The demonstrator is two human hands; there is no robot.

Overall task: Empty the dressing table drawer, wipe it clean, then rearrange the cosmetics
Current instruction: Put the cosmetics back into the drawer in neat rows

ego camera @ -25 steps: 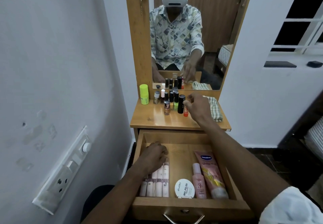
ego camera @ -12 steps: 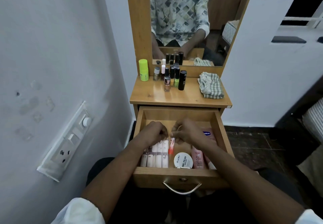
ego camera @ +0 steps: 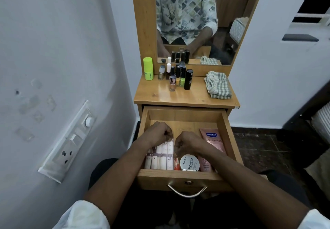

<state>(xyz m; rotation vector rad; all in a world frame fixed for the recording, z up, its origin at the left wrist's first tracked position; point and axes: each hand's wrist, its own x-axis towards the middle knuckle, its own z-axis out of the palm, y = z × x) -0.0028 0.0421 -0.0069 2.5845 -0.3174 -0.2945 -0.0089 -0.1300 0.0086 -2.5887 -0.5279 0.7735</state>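
The wooden drawer [ego camera: 184,177] of the dressing table is pulled open. In it lie a row of white tubes [ego camera: 160,161] at the left, a small orange stick [ego camera: 176,164], a round nail polish remover tin [ego camera: 189,162], a pink bottle [ego camera: 205,164] and a pink Vaseline tube [ego camera: 213,139]. My left hand [ego camera: 159,134] rests curled on the far ends of the white tubes. Beside it, my right hand [ego camera: 187,143] is curled over the orange stick's far end, its fingertips hidden.
On the table top [ego camera: 187,98] stand a green bottle [ego camera: 148,69], several nail polish bottles [ego camera: 172,81] and a black lipstick [ego camera: 188,79]; a folded checked cloth [ego camera: 217,85] lies at the right. A mirror [ego camera: 187,14] rises behind. A switch panel [ego camera: 69,143] is on the left wall.
My right hand came down from the table top into the drawer with the orange stick, which now lies beside the white tubes. The view tilted downward. My left hand stayed on the tubes.
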